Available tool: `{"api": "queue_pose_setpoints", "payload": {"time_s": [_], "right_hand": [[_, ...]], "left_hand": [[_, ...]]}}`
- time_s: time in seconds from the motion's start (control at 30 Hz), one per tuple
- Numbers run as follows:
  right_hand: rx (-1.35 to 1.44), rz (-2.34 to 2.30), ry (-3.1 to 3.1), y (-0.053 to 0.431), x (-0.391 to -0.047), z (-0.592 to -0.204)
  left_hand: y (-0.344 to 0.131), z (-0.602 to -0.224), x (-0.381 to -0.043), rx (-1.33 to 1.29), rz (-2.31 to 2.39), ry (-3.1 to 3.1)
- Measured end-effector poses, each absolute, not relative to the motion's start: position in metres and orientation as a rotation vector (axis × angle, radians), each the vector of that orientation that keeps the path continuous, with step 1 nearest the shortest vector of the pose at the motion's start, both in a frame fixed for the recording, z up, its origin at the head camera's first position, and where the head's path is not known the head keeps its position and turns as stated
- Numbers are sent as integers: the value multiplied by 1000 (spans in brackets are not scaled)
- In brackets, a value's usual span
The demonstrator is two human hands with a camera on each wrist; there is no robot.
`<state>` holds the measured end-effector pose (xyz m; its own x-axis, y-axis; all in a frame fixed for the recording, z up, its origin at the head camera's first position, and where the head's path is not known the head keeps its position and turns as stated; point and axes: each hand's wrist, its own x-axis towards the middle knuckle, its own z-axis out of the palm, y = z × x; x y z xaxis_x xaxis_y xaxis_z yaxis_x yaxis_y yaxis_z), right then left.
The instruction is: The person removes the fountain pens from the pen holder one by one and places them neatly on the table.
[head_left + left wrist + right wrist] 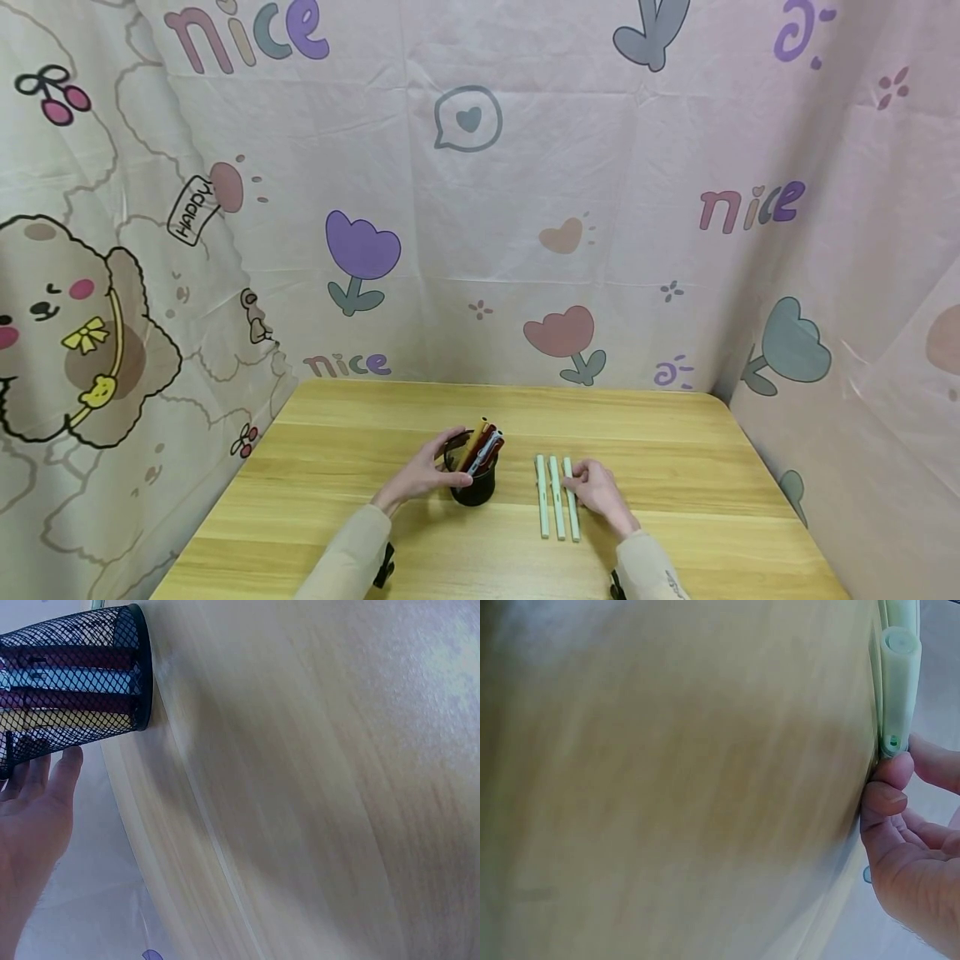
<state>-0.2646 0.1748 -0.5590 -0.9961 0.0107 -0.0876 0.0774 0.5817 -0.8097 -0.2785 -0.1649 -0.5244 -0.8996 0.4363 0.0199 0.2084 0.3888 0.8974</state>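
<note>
A black mesh pen holder (474, 490) stands on the table, holding several pens (482, 447) in dark red, yellow and light blue. My left hand (423, 475) grips it near the rim from the left, thumb in front and fingers behind. In the left wrist view the pens show through the mesh (75, 679), with the fingers of my left hand (37, 817) against its side. Three pale green pens lie side by side to the right. The rightmost green pen (572, 508) is pinched by my right hand (597, 487) near its far end; the right wrist view shows the fingertips at the pen (900, 690).
The wood-grain table (337, 433) carries all these things. Behind it and at both sides hangs a printed cloth (480, 208) with flowers, hearts and lettering. The left green pen (542, 500) and middle green pen (557, 500) lie close beside the pinched one.
</note>
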Motion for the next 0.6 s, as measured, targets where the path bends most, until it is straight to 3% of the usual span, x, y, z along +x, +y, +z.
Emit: {"api": "queue_pose_setpoints", "payload": {"time_s": [0.6], "right_hand": [[98,-1378,2747,174,-267,-561]], "left_hand": [[-165,-526,-279,581,1557,2390]]}}
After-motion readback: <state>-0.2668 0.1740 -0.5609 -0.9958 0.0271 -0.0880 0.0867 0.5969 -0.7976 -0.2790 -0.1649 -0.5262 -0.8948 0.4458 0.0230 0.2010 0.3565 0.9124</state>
